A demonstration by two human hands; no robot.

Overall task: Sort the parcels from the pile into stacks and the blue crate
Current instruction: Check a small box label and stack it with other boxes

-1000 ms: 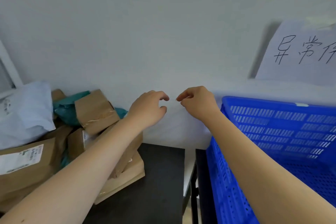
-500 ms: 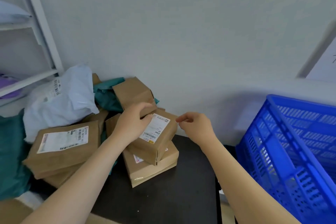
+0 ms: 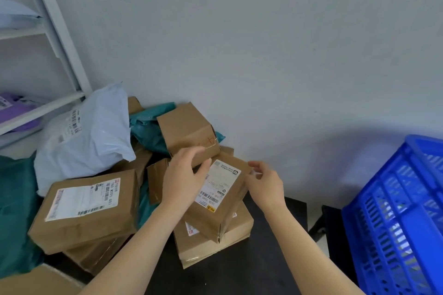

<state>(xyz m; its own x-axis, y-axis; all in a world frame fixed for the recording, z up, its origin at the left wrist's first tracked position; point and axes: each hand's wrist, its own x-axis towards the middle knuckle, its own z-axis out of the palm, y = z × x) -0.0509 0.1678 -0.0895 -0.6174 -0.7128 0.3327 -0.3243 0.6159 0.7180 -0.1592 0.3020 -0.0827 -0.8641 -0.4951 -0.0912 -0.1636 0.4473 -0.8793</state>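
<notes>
Left hand (image 3: 184, 175) closes its grip on the labelled box (image 3: 217, 201), which lies atop another box (image 3: 215, 244) on the tabletop (image 3: 263, 266). Right hand (image 3: 266, 184) touches the labelled box's right corner; I cannot tell whether that grip holds. The crate (image 3: 393, 218) stands well to the right.

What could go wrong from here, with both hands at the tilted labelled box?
1. The labelled box sits tilted on a lower box, and the right hand touches only its corner, so the grip may slip.
2. The left hand lies against the leaning box behind it, so lifting could topple that box.
</notes>
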